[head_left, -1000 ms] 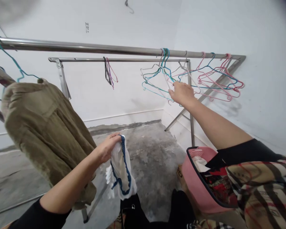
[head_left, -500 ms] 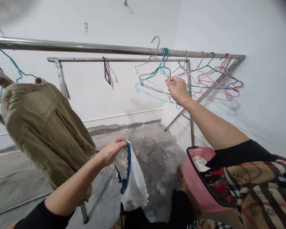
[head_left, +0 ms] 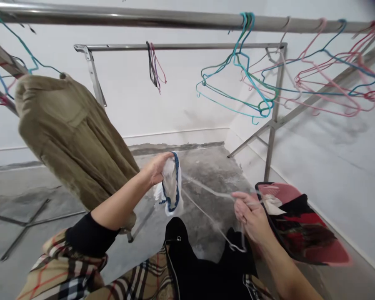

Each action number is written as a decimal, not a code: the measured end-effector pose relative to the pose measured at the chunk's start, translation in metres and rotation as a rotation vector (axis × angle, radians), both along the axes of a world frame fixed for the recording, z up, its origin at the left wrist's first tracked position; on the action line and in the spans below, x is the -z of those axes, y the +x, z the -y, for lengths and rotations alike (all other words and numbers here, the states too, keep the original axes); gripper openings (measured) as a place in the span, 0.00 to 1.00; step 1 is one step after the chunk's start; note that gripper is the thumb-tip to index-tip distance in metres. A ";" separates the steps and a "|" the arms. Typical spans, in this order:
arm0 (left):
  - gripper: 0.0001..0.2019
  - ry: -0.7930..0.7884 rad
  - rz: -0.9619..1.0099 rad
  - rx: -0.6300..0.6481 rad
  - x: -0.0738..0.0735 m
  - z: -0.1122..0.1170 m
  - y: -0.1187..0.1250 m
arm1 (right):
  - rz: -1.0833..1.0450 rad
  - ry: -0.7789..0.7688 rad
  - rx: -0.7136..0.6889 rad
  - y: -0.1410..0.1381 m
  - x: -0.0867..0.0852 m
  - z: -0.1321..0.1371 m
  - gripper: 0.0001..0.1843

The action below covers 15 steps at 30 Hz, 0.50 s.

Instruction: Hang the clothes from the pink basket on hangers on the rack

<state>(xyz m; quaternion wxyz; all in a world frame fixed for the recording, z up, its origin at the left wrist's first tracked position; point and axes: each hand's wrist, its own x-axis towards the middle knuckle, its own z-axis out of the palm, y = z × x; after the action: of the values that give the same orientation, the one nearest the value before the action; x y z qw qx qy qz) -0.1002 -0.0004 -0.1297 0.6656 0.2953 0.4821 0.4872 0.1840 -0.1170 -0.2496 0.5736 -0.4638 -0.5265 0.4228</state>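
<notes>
**White cloth [head_left: 167, 164] in one hand, pale wire hanger [head_left: 215, 193] in the other**

Through the head camera I look down on two bare hands above a grey floor [head_left: 203, 156]. The left hand [head_left: 158, 168], near centre, pinches the cloth's blue-trimmed edge between thumb and fingers; the fabric dangles below, its trimmed loop gaping. The right hand [head_left: 249, 214], lower and to the right, has its fingers curled around the hanger, which is blurred and slants toward the cloth. I cannot tell whether its far end touches the fabric or passes behind.

Coloured hangers [head_left: 244, 31] hang from a metal rail [head_left: 143, 17], an olive garment [head_left: 75, 133] at left; a pink basket [head_left: 292, 191] holding clothes stands beyond the right hand.

To handle these well, I would pinch lightly so the loop is not crushed, steady the hanger, and mind its bent ends, which I judge could snag thin fabric.
</notes>
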 end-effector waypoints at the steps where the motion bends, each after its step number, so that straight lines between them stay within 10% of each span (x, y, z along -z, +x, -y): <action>1: 0.03 0.003 -0.018 -0.002 0.001 0.000 0.005 | 0.043 -0.019 -0.015 0.003 0.003 0.006 0.16; 15: 0.06 0.095 -0.147 0.225 0.001 0.006 0.034 | 0.335 -0.053 0.061 0.030 -0.012 0.024 0.25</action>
<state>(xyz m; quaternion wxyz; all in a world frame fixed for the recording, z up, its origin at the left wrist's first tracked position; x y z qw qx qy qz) -0.0665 -0.0068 -0.1311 0.6643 0.4137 0.4695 0.4088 0.2141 -0.1414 -0.2372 0.4781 -0.5584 -0.5890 0.3358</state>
